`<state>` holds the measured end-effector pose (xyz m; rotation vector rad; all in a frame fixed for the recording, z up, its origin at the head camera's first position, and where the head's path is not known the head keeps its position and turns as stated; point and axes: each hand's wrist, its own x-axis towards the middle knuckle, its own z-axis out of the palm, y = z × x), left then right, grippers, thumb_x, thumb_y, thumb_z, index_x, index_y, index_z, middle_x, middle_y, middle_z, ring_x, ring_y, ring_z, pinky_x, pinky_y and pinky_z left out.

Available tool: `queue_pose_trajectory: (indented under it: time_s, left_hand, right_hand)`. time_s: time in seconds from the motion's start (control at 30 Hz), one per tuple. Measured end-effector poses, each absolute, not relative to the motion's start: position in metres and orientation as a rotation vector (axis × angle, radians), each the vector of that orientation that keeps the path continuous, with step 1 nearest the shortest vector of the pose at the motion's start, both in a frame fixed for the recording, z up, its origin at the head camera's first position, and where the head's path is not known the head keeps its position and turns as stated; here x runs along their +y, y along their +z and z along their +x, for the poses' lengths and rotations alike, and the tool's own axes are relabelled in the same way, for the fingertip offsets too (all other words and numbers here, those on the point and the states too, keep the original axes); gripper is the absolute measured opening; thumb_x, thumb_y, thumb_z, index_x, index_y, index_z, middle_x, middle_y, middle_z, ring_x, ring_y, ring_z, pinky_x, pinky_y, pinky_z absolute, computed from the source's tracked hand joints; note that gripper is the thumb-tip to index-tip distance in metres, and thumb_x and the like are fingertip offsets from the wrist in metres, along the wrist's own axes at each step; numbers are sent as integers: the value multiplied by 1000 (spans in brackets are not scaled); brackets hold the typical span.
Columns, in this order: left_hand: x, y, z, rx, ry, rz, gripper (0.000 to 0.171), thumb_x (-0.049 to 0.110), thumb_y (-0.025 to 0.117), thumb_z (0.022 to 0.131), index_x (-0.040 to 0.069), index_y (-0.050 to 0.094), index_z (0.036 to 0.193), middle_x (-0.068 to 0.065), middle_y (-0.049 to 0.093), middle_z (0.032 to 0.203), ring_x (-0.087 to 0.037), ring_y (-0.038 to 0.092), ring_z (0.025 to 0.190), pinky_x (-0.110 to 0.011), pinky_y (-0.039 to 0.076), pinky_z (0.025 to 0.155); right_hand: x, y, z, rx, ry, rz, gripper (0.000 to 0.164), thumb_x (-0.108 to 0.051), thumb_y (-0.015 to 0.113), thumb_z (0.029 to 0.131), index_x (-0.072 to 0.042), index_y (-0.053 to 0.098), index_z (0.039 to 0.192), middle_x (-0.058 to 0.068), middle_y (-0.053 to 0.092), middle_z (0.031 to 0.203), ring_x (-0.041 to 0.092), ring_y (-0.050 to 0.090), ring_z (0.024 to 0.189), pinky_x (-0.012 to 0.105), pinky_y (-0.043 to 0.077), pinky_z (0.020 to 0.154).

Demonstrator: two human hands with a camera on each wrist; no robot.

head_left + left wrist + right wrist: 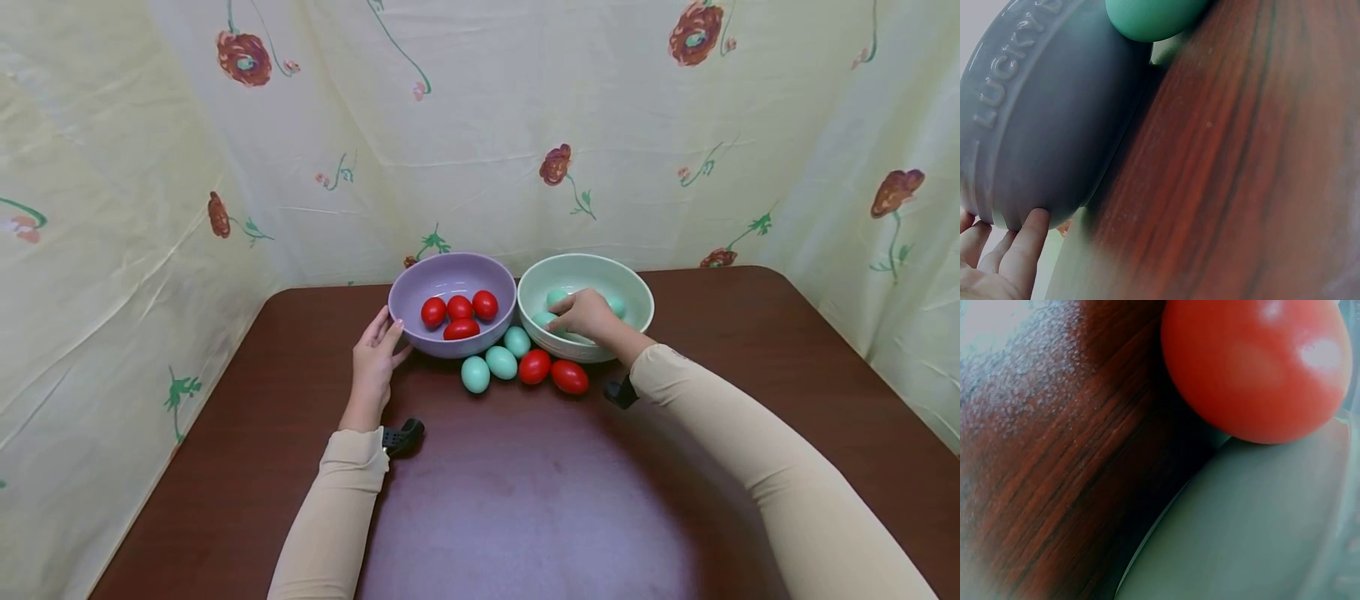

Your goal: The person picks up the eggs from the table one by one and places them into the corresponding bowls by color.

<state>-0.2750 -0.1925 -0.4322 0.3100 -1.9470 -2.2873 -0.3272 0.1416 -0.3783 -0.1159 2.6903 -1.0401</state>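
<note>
At the left side of a purple bowl [450,271], my left hand [372,358] touches the rim and outer wall with spread, fairly straight fingers. The fingertips [1036,219] show against that wall in the left wrist view. Four-sided by nothing else, the bowl has several red eggs [460,308] in it. My right hand [588,315] reaches inside a mint-green bowl [581,265], thumb and fingers pinching a mint-green egg [543,319]. Other mint-green eggs [617,306] lie around that hand, partly hidden by it. The right wrist view does not show the hand.
On the brown table [510,483], in front of the bowls, lie three mint-green eggs [476,375] and two red eggs [570,377]. One red egg [1257,369] is close against the mint bowl's wall. A flowered curtain [480,183] hangs behind the table.
</note>
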Motion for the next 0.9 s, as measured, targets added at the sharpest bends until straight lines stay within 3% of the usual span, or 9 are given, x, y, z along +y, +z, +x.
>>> queue_pose_trajectory:
  time_s: [0.23,0.37,0.6,0.9]
  left_hand:
    - [-194,-434,-274,-1959,-2279,317,60,28,62,99,21,40,153,-2,34,162,-21,46,142,-45,49,104]
    - [-193,-433,-274,-1952,-2274,298,60,28,63,98,20,40,153,-4,33,163,-22,47,141,-45,49,104]
    - [-193,-434,-273,-1956,-2288,316,59,26,61,99,20,40,153,-3,33,162,-21,47,141,-45,50,104]
    - [-193,-431,-273,-1960,-2272,301,59,27,61,99,20,39,154,-3,34,162,-21,45,143,-45,49,105]
  right_hand:
    - [140,-380,-325,2727,-1120,-125,46,-24,79,84,-4,69,124,13,70,124,29,53,132,43,43,112]
    - [138,-378,-319,2767,-1389,-111,39,-24,76,87,-5,72,121,13,72,120,28,58,126,42,46,106]
    - [119,-369,-288,2750,-1777,-218,36,-30,78,86,-10,75,116,9,75,113,19,65,116,21,52,90]
    - [85,-365,-250,2590,-1788,-336,49,-25,82,82,-12,69,127,9,72,122,23,65,121,36,52,104]
